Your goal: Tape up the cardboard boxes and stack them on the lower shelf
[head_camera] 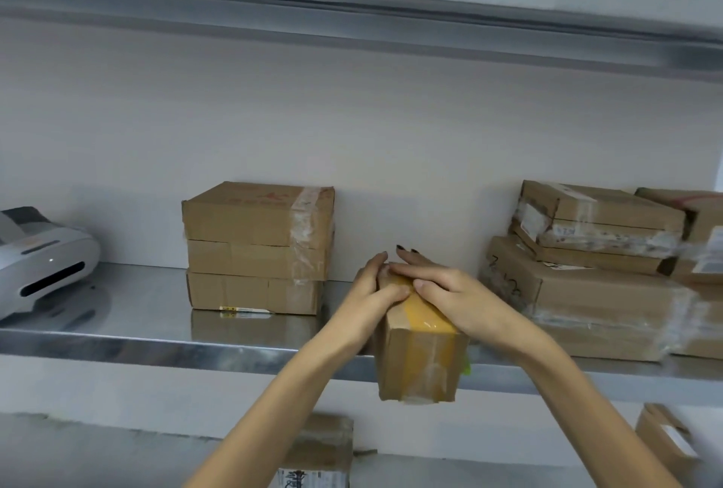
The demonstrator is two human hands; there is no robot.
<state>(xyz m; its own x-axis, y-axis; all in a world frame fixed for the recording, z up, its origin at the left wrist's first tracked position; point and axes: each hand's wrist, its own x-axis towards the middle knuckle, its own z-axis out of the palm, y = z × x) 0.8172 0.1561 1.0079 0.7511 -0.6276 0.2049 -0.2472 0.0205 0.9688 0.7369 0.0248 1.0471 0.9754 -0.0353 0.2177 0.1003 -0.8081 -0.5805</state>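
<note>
While holding a small taped cardboard box (418,343) at the front lip of the steel shelf (117,335), keeping it in the gap between a stack of three boxes (258,249) on the left and a pile of wrapped parcels (587,276) on the right, probably lining it up for a place there. Gripping with the left hand (375,288), fingers curling round the box's far left edge and thumb lying on top. Laying the right hand (446,292) across the top, fingers stretching almost straight past the far end and thumb pressing on the yellowish tape, seemingly smoothing the strip while steadying the load. Letting the near end hang out beyond the shelf lip. Covering the far end with both hands, leaving unclear whether it is resting on the steel or hanging just above it. Sharing the level with a white label printer (43,256), cropped at the far left. Showing only parts of two more boxes (317,448) below, cut off by the bottom edge, and blurring the rightmost parcels beyond reading. Leaving open which level is counting as the lower one.
</note>
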